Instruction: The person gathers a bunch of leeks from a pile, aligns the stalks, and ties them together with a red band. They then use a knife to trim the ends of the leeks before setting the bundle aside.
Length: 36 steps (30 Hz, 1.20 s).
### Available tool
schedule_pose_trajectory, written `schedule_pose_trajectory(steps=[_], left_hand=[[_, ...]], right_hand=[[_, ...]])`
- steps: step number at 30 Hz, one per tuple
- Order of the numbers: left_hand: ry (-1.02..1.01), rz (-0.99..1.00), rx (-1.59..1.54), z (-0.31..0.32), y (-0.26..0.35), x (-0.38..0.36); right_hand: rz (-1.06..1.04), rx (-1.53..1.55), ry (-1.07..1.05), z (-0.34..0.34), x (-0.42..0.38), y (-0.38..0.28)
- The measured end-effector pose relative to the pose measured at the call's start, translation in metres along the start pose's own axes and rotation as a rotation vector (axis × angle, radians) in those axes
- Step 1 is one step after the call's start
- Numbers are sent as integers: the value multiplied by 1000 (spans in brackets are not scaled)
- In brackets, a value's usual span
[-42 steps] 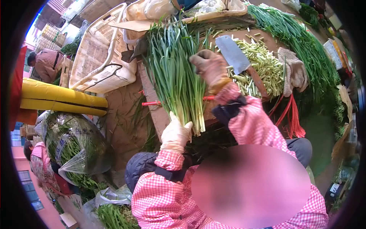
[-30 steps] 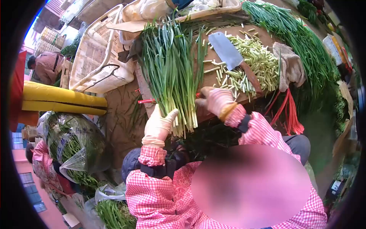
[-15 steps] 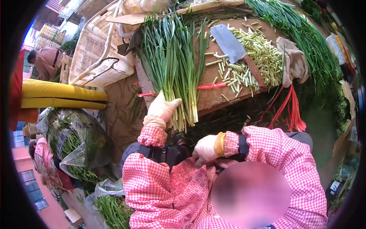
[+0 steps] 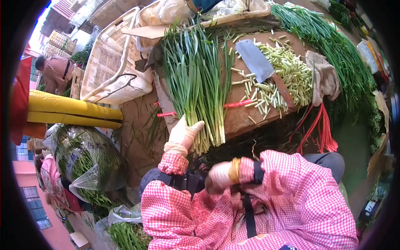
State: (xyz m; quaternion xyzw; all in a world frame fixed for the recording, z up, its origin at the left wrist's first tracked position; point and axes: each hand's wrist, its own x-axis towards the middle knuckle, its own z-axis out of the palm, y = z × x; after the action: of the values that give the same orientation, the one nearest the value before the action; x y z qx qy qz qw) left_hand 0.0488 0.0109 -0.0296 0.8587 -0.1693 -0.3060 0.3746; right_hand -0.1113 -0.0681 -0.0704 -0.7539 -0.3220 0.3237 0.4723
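A bundle of garlic chives (image 4: 196, 79), with long flat green leaves and pale stems, lies on the wooden board (image 4: 250, 123). My gloved left hand (image 4: 182, 134) grips its stem end from the left, thumb across the stems. A red tie (image 4: 238, 103) passes beneath the bundle and shows on both sides. My gloved right hand (image 4: 218, 177) is low in front of my body, near the lap, smeared by motion; its fingers cannot be made out. A cleaver (image 4: 255, 60) with a wooden handle rests on the board, right of the bundle, over a heap of cut stem pieces (image 4: 287, 62).
More loose greens (image 4: 329, 50) lie along the right edge. A rag (image 4: 323, 77) and hanging red ties (image 4: 321, 129) are at the board's right corner. White plastic crates (image 4: 112, 58), a yellow padded bar (image 4: 75, 109) and a bagged heap of greens (image 4: 89, 156) stand left. Two people are beyond.
The view has shifted slightly, so the board and bundle appear lower and farther right. My left hand keeps its grip on the chives. My right hand is moving near my lap and has blurred.
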Motion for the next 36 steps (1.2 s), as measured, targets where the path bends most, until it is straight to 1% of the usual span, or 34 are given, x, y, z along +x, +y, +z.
schedule_pose_trajectory(steps=[1, 3, 4, 5, 6, 7, 8, 9, 10, 11, 12, 13, 15, 17, 19, 20, 21, 23, 25, 26, 27, 29, 30, 31, 32, 34, 35, 36], left_hand=[[-19, -8, -5, -3, 1, 0], [87, -57, 218, -18, 27, -23], [146, -104, 325, -26, 40, -43], [204, -70, 265, -33, 47, -64], [223, -46, 130, -39, 54, -87], [329, 130, -91, -41, 49, -114], [319, 75, -81, -52, 62, -147], [421, 189, -304, -47, 56, -177], [483, 241, -365, -49, 57, -209], [536, 261, -373, -50, 54, -243], [614, 281, -333, -49, 45, -278], [657, 315, -329, -41, 33, -300], [783, 217, -501, -37, 15, -366], [952, 197, -668, -38, 4, -429], [1266, 93, -714, -46, 1, -490], [1492, 14, -669, -48, 0, -516], [1717, -51, -624, -47, -16, -545], [1989, -57, -734, -25, -60, -605], [2260, -241, -957, 2, -92, -648], [2316, -253, -1064, 23, -116, -667], [2340, -241, -1145, 36, -127, -676], [2343, -266, -1356, 50, -137, -673], [2265, -200, -1417, 58, -146, -678], [2263, -157, -1397, 63, -150, -682], [2263, -125, -1389, 68, -151, -684], [2256, -84, -1415, 82, -155, -691], [2241, -107, -1471, 94, -158, -693], [2218, -123, -1518, 102, -160, -694]], right_hand=[[95, 70, -166, -4, -10, -25], [326, 322, -313, -23, -26, -62], [389, 403, -202, -30, -38, -73], [442, 423, -87, -30, -44, -77], [390, 350, -27, -35, -49, -81], [375, 285, 17, -36, -47, -83], [313, 194, 69, -34, -43, -85], [251, 293, 121, -39, -41, -93], [422, 544, 145, -46, -37, -112], [367, 585, 229, -50, -31, -120], [456, 665, 305, -58, -24, -147], [463, 645, 362, -64, -21, -149], [306, 671, 410, -57, -1, -168], [161, 635, 350, -44, 21, -195], [-19, 587, 260, -18, 51, -219], [-132, 593, 161, -10, 63, -233], [-157, 514, 106, 4, 77, -249], [-207, 362, 15, 28, 101, -278], [-433, 71, -12, 58, 127, -305], [-573, -93, -4, 74, 140, -322], [-713, -258, 6, 95, 151, -342], [-816, -677, -22, 144, 172, -375], [-890, -667, -67, 165, 181, -384], [-952, -659, -119, 184, 189, -389], [-1044, -678, -40, 202, 195, -388], [-924, -699, -227, 221, 178, -386], [-870, -700, -316, 232, 167, -385], [-831, -699, -464, 250, 159, -374]])
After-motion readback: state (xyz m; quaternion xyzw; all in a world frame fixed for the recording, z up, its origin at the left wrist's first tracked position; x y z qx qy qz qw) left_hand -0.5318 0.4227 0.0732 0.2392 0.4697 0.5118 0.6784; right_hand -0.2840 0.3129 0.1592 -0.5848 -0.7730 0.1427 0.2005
